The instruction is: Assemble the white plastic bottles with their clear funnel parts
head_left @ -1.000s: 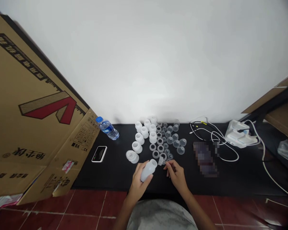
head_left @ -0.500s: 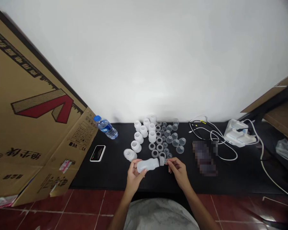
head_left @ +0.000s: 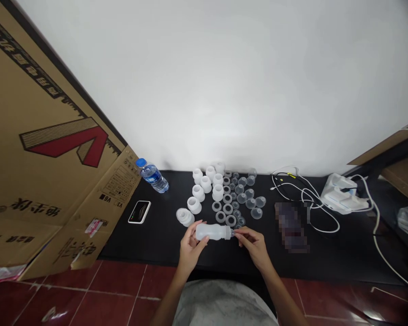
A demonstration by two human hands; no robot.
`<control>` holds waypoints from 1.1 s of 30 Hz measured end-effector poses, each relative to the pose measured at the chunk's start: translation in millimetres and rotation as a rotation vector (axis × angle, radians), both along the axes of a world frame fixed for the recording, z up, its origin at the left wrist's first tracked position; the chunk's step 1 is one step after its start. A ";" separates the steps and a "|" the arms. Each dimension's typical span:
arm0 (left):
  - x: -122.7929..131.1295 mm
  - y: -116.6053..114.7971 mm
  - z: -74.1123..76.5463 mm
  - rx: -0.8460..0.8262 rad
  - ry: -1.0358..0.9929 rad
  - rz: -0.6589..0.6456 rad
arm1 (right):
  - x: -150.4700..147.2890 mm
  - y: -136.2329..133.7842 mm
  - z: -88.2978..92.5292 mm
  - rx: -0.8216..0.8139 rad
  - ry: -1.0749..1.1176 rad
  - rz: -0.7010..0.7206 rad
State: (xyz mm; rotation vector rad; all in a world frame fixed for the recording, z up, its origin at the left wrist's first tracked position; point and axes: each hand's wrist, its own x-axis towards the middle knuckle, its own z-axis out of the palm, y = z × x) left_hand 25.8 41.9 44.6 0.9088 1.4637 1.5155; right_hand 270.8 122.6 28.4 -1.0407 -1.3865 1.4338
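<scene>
My left hand (head_left: 192, 241) is wrapped round the base of a translucent white baby bottle (head_left: 211, 232), which lies sideways with its mouth to the right. At that mouth sits a clear nipple in a collar ring (head_left: 230, 233), touching the bottle. The fingertips of my right hand (head_left: 250, 241) pinch the nipple's tip. Beyond my hands stand several white bottles (head_left: 194, 205), open at the top. Beside them lie several collar rings (head_left: 227, 208), small clear nipples (head_left: 236, 213) and clear dome caps (head_left: 256, 213). One capped bottle (head_left: 185, 217) rests just past my left hand.
A water bottle (head_left: 153, 176) and a white-framed device (head_left: 139, 212) are at the left, by a large cardboard box (head_left: 64, 136). To the right are a blurred-out dark object (head_left: 291, 227), looped cables (head_left: 321, 230) and a white charger-like unit (head_left: 342, 194). A white wall closes the back.
The ring with the nipple has moved left onto the mouth of the bottle, closing the gap between them. My view has shifted slightly.
</scene>
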 end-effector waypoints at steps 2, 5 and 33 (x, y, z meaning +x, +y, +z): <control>-0.5 0.1 -2.5 -0.003 -0.011 -0.004 | -1.0 0.1 1.1 -0.002 0.002 0.009; -0.9 0.3 -6.0 0.010 -0.035 -0.009 | -2.5 0.2 1.8 -0.008 0.011 0.012; -0.7 -3.8 -18.6 0.060 -0.046 -0.091 | -11.2 -9.3 -1.1 0.151 -0.294 0.033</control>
